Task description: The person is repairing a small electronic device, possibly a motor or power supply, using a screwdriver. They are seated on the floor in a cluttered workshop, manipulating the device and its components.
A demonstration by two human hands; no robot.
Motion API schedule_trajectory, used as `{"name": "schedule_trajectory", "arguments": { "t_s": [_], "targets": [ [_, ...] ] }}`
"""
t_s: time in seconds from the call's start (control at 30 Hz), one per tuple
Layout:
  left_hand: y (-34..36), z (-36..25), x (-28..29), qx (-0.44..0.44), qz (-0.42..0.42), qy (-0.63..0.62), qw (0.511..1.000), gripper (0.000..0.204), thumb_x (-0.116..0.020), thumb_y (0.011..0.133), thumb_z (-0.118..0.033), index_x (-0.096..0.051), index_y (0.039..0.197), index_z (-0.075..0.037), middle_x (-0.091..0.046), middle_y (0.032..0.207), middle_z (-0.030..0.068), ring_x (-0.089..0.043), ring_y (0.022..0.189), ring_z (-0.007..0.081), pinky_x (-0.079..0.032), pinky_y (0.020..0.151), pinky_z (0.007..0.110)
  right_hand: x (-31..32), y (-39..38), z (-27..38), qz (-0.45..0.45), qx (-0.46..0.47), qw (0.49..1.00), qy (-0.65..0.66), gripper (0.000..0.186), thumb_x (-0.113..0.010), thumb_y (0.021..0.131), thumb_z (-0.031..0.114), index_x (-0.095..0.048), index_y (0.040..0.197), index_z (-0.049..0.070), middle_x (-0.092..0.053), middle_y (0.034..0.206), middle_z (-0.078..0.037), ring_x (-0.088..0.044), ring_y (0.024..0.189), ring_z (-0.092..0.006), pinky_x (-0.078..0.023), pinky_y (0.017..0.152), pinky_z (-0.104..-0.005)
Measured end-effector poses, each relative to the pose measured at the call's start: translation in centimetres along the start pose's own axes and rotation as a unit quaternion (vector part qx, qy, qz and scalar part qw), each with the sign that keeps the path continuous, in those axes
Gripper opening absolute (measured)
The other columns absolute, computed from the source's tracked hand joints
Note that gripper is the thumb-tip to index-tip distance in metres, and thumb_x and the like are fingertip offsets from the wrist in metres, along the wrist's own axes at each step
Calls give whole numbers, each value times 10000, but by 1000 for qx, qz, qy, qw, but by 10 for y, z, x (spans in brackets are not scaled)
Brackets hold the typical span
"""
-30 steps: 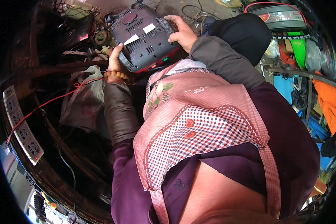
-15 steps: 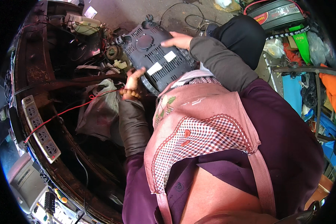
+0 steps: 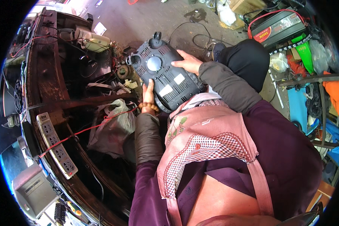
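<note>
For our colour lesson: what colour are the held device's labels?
The labels are white: head view.

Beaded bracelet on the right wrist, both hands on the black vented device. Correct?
Wrong wrist: the head view shows the beaded bracelet on the left one. The left hand and right hand are both on the black vented device.

head view | hands (image 3: 148,95) — on opposite sides of black vented casing (image 3: 167,77) | pale power strip (image 3: 54,139) — left
</note>
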State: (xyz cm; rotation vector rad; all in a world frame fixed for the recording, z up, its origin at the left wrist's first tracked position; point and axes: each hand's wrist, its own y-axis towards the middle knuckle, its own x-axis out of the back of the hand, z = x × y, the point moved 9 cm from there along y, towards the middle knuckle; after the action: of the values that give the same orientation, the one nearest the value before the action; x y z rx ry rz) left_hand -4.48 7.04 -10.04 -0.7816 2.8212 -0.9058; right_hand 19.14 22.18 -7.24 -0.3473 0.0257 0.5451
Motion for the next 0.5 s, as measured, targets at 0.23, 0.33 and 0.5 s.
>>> {"name": "schedule_trajectory", "arguments": {
  "t_s": [0.23, 0.33, 0.5],
  "targets": [
    [22, -35, 6, -49, -22, 136, 989, 951, -727, 1005, -547, -375, 1604, 102, -525, 1583, 256, -524, 1424, 347, -394, 1198, 400, 11, 17, 15, -91, -30, 980, -173, 757, -670, 1024, 447, -471, 1542, -68, -618, 1462, -303, -600, 1366, -421, -465, 1143, -461],
    [25, -42, 7, -79, -3, 151, 985, 797, -774, 1001, -441, -479, 1507, 101, -631, 1446, 228, -591, 1300, 306, -443, 1145, 392, 11, 16, 20, -70, -40, 979, -188, 755, -656, 1030, 441, -462, 1559, -62, -562, 1503, -330, -555, 1399, -449, -435, 1175, -462],
    [35, -28, 8, -46, -41, 23, 998, 786, -842, 935, -160, -419, 1558, 65, -625, 1442, 193, -600, 1274, 300, -457, 1140, 409, 12, 17, 15, -78, -37, 981, -173, 762, -677, 1024, 360, -396, 1632, -4, -467, 1552, -304, -456, 1484, -429, -367, 1232, -461]
  ]
}}
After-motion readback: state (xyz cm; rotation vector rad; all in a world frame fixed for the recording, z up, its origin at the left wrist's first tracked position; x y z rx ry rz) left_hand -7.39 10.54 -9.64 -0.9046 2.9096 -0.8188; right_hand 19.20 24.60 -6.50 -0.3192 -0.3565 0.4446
